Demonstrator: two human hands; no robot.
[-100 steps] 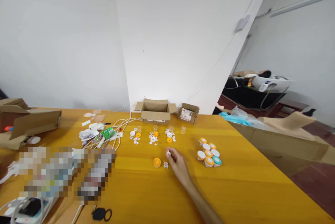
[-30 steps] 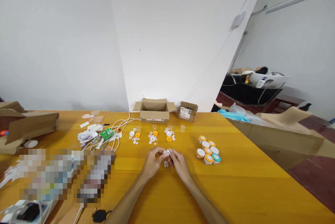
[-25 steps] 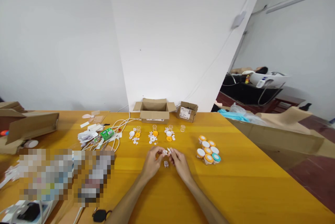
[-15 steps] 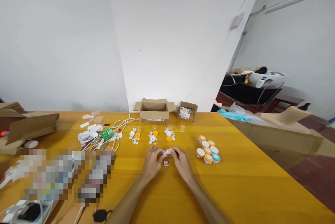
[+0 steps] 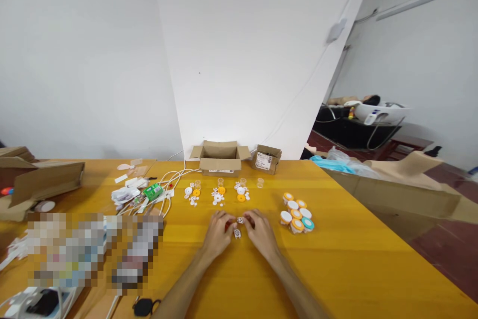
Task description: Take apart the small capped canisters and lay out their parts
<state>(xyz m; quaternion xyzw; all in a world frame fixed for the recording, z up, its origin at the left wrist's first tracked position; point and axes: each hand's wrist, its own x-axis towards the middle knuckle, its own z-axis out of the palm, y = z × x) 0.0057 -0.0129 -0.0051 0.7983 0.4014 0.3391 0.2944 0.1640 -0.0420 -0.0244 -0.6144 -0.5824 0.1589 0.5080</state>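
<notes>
My left hand (image 5: 219,233) and my right hand (image 5: 262,232) rest close together on the yellow table (image 5: 336,269), fingers curled inward. Their fingertips meet around a small white plastic part (image 5: 240,220) held just above the tabletop. A second white part (image 5: 237,233) lies on the table right below it, between the two hands. What else the left hand's fingers enclose is hidden.
Capped jars with orange, white and teal lids (image 5: 297,216) stand right of my hands. Beyond lie three small piles of white and orange parts (image 5: 218,194), an open cardboard box (image 5: 221,158), a smaller box (image 5: 266,159), white cables (image 5: 170,182) and a green packet (image 5: 153,190). The table edge runs diagonally at right.
My left hand has come in to join the right one. The orange disc that lay on the table is out of sight. Both hands have sunk slightly toward the tabletop with the white parts.
</notes>
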